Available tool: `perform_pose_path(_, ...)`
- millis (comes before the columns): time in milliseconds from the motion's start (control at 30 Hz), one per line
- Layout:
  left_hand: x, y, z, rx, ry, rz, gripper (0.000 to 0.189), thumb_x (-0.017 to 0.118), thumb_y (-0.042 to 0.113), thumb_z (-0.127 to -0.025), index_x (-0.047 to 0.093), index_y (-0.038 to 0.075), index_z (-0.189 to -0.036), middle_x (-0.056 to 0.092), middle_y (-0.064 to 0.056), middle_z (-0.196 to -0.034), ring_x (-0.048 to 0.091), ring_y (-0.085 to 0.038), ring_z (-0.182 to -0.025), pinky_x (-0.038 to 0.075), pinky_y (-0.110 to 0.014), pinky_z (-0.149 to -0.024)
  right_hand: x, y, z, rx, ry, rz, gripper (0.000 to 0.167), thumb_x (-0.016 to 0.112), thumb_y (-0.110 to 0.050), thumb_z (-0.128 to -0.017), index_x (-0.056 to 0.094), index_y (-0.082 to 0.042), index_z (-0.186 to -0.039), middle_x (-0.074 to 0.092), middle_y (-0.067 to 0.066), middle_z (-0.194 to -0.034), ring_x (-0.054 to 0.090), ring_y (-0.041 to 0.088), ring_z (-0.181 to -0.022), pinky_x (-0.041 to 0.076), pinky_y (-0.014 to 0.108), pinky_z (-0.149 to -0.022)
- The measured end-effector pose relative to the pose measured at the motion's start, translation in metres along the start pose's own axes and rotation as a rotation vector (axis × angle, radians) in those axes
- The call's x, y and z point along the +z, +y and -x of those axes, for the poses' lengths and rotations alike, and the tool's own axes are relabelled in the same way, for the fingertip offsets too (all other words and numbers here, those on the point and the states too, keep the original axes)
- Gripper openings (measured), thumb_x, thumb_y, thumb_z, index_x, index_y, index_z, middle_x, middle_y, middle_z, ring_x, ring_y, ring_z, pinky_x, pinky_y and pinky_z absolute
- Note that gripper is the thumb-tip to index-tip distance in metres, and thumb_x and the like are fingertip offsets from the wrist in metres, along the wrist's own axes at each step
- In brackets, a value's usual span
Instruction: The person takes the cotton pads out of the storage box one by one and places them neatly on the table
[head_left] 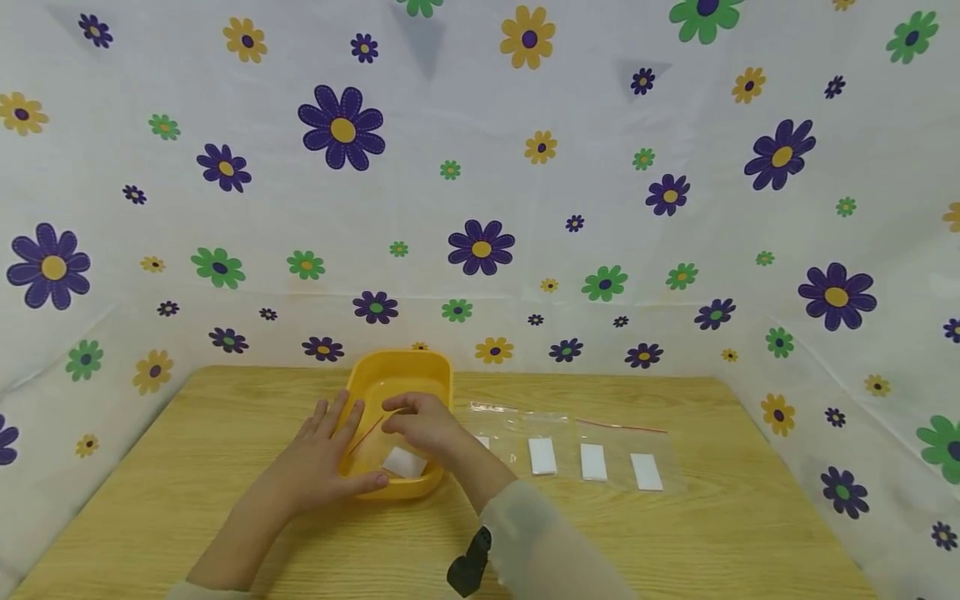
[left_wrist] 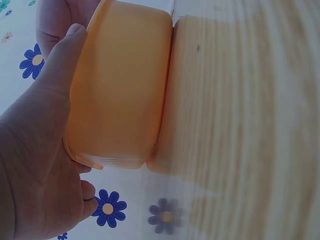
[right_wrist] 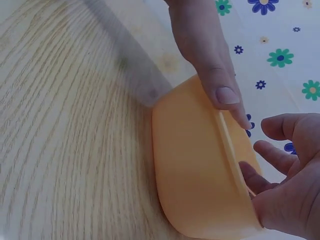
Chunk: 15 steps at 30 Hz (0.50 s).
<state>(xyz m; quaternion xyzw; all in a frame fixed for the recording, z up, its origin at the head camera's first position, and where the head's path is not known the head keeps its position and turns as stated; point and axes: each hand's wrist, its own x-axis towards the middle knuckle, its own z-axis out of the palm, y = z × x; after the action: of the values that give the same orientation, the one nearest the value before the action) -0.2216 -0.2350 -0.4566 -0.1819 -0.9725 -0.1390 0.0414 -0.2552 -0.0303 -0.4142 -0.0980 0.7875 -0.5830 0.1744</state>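
A yellow plastic tub (head_left: 401, 364) stands on the table; its side also shows in the left wrist view (left_wrist: 120, 85) and right wrist view. Inside lie a white rectangular piece (head_left: 403, 462) and a thin red line (head_left: 366, 435), seemingly a clear bag's seal. My left hand (head_left: 322, 462) rests on the tub's left and near rim, fingers spread and thumb along the near edge. Over the tub's right side reaches my right hand (head_left: 427, 425), fingers loosely bent and apart from the thumb. Nothing shows between them in the right wrist view, where part of that hand (right_wrist: 295, 175) dips behind the rim.
Right of the tub, several clear bags lie in a row, with white rectangles (head_left: 542, 457) in them. One bag has a red seal line (head_left: 622, 427). The right forearm partly covers the nearest bag. A flower-patterned cloth (head_left: 480, 200) hangs behind and beside the wooden table (head_left: 720, 533).
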Motion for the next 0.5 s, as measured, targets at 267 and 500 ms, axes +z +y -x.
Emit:
perform_pose_path(267,-0.001,0.0,0.001,-0.011,-0.012,-0.001,0.116,0.051,0.085,-0.079,0.022,0.006,-0.159,0.006,-0.023,-0.166,0.005,-0.056,-0.147,0.016,-0.066,-0.117,0.013,0.003,-0.003,0.031,0.05,0.072,0.036,0.07,-0.02,-0.089,0.067,-0.012,-0.125,0.061,0.013,-0.13,0.059,0.029,-0.114,0.052,0.048,-0.096)
perform_pose_path(500,-0.001,0.0,0.002,-0.008,-0.006,0.004,0.116,0.052,0.084,-0.079,0.022,0.006,-0.159,0.006,-0.023,-0.166,0.005,-0.056,-0.147,0.016,-0.066,-0.117,0.019,0.006,-0.005,0.028,0.06,0.144,0.038,0.068,-0.02,-0.09,0.067,-0.014,-0.127,0.056,0.016,-0.139,0.053,0.035,-0.127,0.046,0.054,-0.105)
